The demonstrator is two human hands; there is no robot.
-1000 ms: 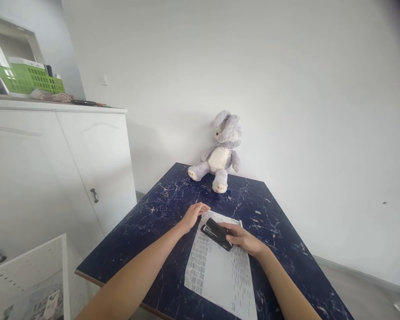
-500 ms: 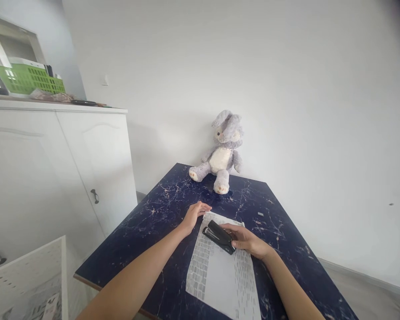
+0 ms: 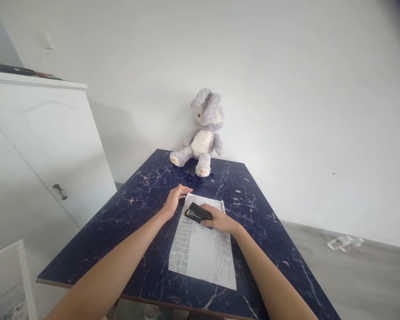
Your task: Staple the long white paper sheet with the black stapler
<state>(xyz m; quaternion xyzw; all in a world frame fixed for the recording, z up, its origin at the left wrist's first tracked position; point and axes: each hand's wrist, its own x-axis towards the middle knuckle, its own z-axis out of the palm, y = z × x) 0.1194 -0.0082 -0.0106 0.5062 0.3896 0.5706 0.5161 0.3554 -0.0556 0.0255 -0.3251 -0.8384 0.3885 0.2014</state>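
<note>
Stapler (image 3: 196, 213) in right hand (image 3: 219, 218), above printed paper (image 3: 205, 253)

The right hand is curled around the black stapler's back end, thumb on the near side and fingers on the far side. The stapler sits over the upper part of the sheet, its parted front end pointing left; whether it touches the paper is hard to tell. The left hand (image 3: 174, 201) lies with fingers stretched out at the sheet's top left corner, gripping nothing that shows; whether the fingertips press on the edge cannot be made out. The paper lies on the dark blue bench (image 3: 142, 189), with a small pale piece (image 3: 238, 191) beyond its right side. Farther back, a plush rabbit (image 3: 202, 143) sits near the wall (image 3: 286, 98).
</note>
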